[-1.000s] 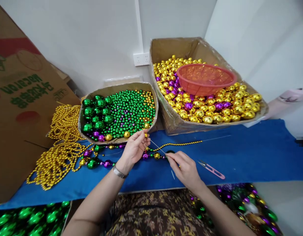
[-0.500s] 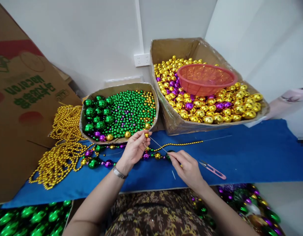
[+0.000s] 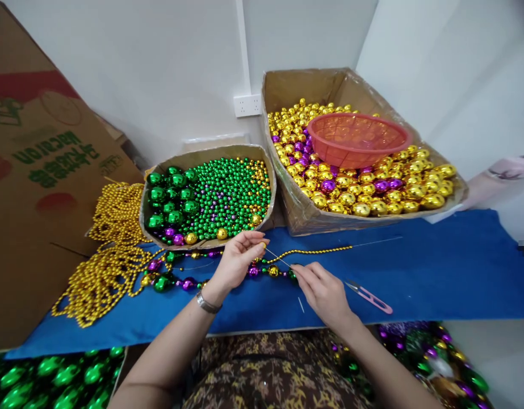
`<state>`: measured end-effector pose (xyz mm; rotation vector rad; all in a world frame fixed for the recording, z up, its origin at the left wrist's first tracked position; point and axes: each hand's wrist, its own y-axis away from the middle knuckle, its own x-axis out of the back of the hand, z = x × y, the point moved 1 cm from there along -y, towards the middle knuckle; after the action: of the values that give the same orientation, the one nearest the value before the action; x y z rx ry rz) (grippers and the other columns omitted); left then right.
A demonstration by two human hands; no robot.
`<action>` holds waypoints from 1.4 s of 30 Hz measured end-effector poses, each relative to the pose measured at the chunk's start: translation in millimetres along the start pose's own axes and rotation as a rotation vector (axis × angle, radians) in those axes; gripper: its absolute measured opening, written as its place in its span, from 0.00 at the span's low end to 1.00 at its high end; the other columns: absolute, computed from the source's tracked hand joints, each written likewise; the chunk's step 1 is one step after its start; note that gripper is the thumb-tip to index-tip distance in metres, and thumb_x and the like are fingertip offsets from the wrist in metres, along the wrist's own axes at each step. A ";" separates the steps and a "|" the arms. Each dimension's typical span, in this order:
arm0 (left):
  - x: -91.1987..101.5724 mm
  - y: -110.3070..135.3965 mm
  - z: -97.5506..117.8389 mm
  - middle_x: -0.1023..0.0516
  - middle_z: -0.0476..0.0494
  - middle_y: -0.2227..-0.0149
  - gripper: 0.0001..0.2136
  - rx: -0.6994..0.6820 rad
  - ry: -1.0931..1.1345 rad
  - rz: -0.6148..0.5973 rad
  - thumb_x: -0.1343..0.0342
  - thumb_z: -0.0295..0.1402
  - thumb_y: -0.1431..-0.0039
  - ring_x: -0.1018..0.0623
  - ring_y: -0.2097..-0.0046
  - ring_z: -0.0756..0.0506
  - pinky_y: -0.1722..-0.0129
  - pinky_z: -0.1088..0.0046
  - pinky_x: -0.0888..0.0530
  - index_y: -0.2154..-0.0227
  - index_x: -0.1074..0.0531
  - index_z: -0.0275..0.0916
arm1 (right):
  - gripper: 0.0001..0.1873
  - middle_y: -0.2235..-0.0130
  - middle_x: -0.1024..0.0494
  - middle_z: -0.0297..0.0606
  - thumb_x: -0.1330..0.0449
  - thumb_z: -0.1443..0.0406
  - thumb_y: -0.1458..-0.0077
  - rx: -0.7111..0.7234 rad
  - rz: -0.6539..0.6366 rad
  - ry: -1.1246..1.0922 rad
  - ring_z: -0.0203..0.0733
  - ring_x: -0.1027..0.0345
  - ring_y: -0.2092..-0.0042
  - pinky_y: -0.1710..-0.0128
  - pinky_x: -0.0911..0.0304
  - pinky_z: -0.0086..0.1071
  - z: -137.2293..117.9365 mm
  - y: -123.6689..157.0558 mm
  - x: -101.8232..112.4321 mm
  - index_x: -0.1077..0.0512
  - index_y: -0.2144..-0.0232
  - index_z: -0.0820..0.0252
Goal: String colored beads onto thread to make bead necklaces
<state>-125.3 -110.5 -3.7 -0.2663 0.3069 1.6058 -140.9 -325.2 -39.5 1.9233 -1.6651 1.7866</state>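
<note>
My left hand (image 3: 236,260) is pinched on a small gold bead at the upper end of a thin needle (image 3: 277,259). My right hand (image 3: 323,292) pinches the lower end of that needle over the blue cloth (image 3: 436,272). A strand of mixed green, purple and gold beads (image 3: 176,281) lies on the cloth under my hands. A thin strand of small gold beads (image 3: 317,250) runs off to the right.
A cardboard tray of green beads (image 3: 210,196) sits just behind my left hand. A larger box of gold and purple balls (image 3: 364,187) holds a red basket (image 3: 357,136). Pink thread snips (image 3: 370,298) lie right of my right hand. Gold bead strands (image 3: 104,255) are heaped at left.
My left hand has dropped slightly toward the cloth with the bead. The right hand has barely moved.
</note>
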 end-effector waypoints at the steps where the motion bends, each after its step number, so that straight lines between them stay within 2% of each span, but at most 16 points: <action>1: -1.2 0.7 -1.9 0.18 0.40 0.63 0.12 0.011 -0.030 -0.021 0.32 0.30 0.52 0.21 0.64 0.49 0.65 0.77 0.27 0.62 0.22 0.37 | 0.12 0.68 0.23 0.38 0.48 0.66 0.35 0.007 0.003 -0.009 0.37 0.27 0.68 0.66 0.32 0.29 -0.2 -0.5 -0.8 0.25 0.56 0.58; 4: -3.5 -0.9 -0.3 0.18 0.38 0.61 0.13 0.028 -0.103 -0.095 0.34 0.34 0.49 0.22 0.67 0.50 0.67 0.77 0.27 0.60 0.22 0.36 | 0.12 0.66 0.23 0.39 0.48 0.66 0.35 -0.002 0.005 -0.050 0.37 0.26 0.66 0.64 0.31 0.30 0.2 -1.7 -2.0 0.26 0.55 0.57; 6: -1.6 -7.1 9.0 0.19 0.37 0.59 0.14 -0.020 -0.142 -0.091 0.37 0.38 0.45 0.23 0.68 0.51 0.69 0.77 0.28 0.58 0.23 0.36 | 0.11 0.65 0.23 0.39 0.48 0.66 0.35 -0.024 0.022 -0.072 0.38 0.26 0.64 0.64 0.30 0.30 2.1 -1.3 -1.5 0.26 0.56 0.57; 12: 28.3 -54.2 45.0 0.19 0.41 0.63 0.14 -0.220 -0.315 0.092 0.38 0.41 0.45 0.23 0.69 0.50 0.71 0.77 0.28 0.62 0.23 0.37 | 0.09 0.65 0.23 0.39 0.47 0.66 0.36 -0.084 0.094 -0.138 0.39 0.26 0.64 0.63 0.29 0.31 9.3 3.8 -0.4 0.27 0.58 0.58; 14: 40.3 -74.8 50.9 0.19 0.40 0.63 0.13 -0.263 -0.508 0.116 0.40 0.40 0.44 0.23 0.68 0.50 0.71 0.77 0.28 0.61 0.24 0.36 | 0.09 0.65 0.23 0.39 0.47 0.66 0.36 -0.106 0.100 -0.151 0.39 0.26 0.64 0.63 0.29 0.31 10.3 4.7 -1.2 0.27 0.58 0.57; 17: 51.4 -102.3 51.6 0.19 0.40 0.62 0.12 -0.250 -1.091 0.101 0.48 0.35 0.38 0.22 0.66 0.48 0.68 0.75 0.27 0.58 0.25 0.35 | 0.09 0.65 0.23 0.40 0.47 0.66 0.36 -0.117 0.115 -0.147 0.40 0.26 0.64 0.63 0.29 0.31 10.9 5.2 -2.4 0.28 0.57 0.58; 19: 53.9 -116.1 47.0 0.19 0.41 0.61 0.11 -0.209 -1.416 0.062 0.49 0.31 0.38 0.21 0.63 0.46 0.63 0.73 0.26 0.58 0.25 0.35 | 0.09 0.65 0.23 0.40 0.47 0.67 0.36 -0.111 0.122 -0.141 0.40 0.26 0.63 0.62 0.29 0.31 11.1 5.4 -2.7 0.28 0.57 0.58; 21: 53.5 -125.9 39.5 0.19 0.40 0.60 0.09 -0.177 -1.555 0.022 0.46 0.29 0.42 0.21 0.58 0.42 0.57 0.68 0.27 0.60 0.23 0.37 | 0.08 0.65 0.23 0.40 0.47 0.67 0.36 -0.105 0.119 -0.143 0.40 0.26 0.63 0.62 0.29 0.31 11.1 5.5 -2.6 0.28 0.57 0.58; 24: 51.2 -134.7 26.8 0.20 0.36 0.61 0.08 -0.140 -1.647 -0.013 0.43 0.24 0.47 0.23 0.54 0.36 0.54 0.61 0.28 0.64 0.22 0.36 | 0.09 0.64 0.23 0.40 0.47 0.68 0.36 -0.105 0.108 -0.154 0.40 0.26 0.63 0.62 0.29 0.32 10.3 5.8 -2.0 0.28 0.57 0.58; 27: 50.0 -138.7 19.1 0.21 0.34 0.63 0.10 -0.124 -1.698 -0.039 0.45 0.20 0.50 0.23 0.53 0.34 0.54 0.60 0.28 0.67 0.22 0.35 | 0.09 0.65 0.23 0.40 0.47 0.67 0.36 -0.115 0.098 -0.155 0.40 0.26 0.64 0.62 0.29 0.32 9.7 6.4 -1.8 0.28 0.57 0.58; 29: 50.8 -139.6 18.7 0.20 0.35 0.62 0.10 -0.131 -1.699 -0.052 0.45 0.20 0.50 0.22 0.54 0.36 0.55 0.62 0.28 0.66 0.22 0.35 | 0.09 0.64 0.23 0.40 0.47 0.67 0.36 -0.123 0.101 -0.155 0.40 0.26 0.63 0.62 0.29 0.32 10.0 6.8 -1.6 0.28 0.57 0.58; 35: 58.5 -134.7 28.5 0.19 0.44 0.61 0.13 -0.185 -1.554 -0.070 0.46 0.30 0.43 0.21 0.62 0.46 0.60 0.72 0.27 0.56 0.24 0.38 | 0.08 0.63 0.23 0.41 0.46 0.69 0.37 -0.118 0.130 -0.157 0.40 0.26 0.62 0.61 0.29 0.33 11.9 5.1 1.1 0.28 0.57 0.59; 38: 62.3 -131.2 30.5 0.19 0.44 0.62 0.14 -0.194 -1.484 -0.063 0.46 0.29 0.44 0.22 0.65 0.46 0.62 0.73 0.27 0.56 0.24 0.36 | 0.08 0.63 0.23 0.41 0.45 0.69 0.37 -0.125 0.138 -0.171 0.40 0.26 0.62 0.60 0.30 0.33 11.7 3.5 2.8 0.28 0.57 0.59; 42: 63.4 -129.0 30.7 0.19 0.45 0.68 0.13 -0.193 -1.425 -0.055 0.45 0.28 0.48 0.23 0.69 0.46 0.65 0.72 0.28 0.59 0.22 0.34 | 0.08 0.63 0.23 0.41 0.45 0.68 0.37 -0.141 0.143 -0.177 0.40 0.26 0.62 0.60 0.29 0.33 11.3 3.2 4.8 0.28 0.58 0.58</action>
<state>0.4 -34.1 -2.0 0.7256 -0.9365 1.4100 -136.4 -336.8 -41.7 1.9979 -1.9733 1.5303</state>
